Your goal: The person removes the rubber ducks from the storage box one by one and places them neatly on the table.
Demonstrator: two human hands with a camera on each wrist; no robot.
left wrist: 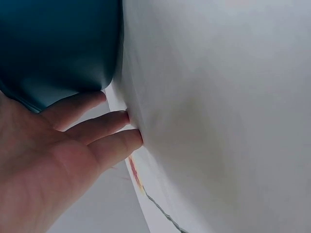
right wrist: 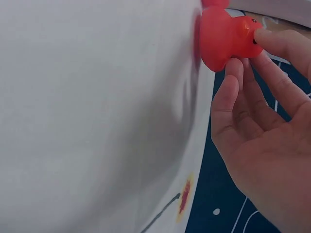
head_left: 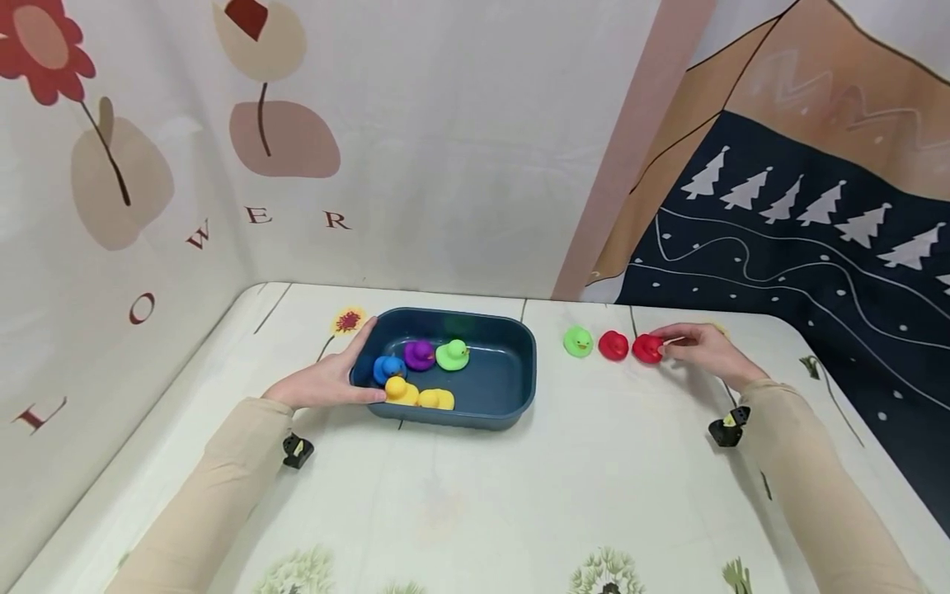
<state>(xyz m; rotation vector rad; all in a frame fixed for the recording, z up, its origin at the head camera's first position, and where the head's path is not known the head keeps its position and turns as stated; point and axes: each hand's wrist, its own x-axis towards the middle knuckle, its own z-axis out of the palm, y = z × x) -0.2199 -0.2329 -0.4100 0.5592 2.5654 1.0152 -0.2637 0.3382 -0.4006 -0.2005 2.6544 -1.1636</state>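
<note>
Your sleeves (head_left: pixel 230 478) are plain beige. You have a dark blue tub (head_left: pixel 512 419), a blue duck (head_left: pixel 389 370), a purple duck (head_left: pixel 420 355), two yellow ducks (head_left: pixel 399 391), a green duck (head_left: pixel 451 356), a second green duck (head_left: pixel 577 341) and two red ducks (head_left: pixel 613 346). Your desk (head_left: pixel 519 495) shows white with flower prints; the backdrop cloth (head_left: pixel 787 256) shows white trees on navy.

Beige long slvs (head_left: pixel 820 478), small blk wrist cams (head_left: pixel 721 434) w/ yel. marks (head_left: pixel 730 419).
</note>
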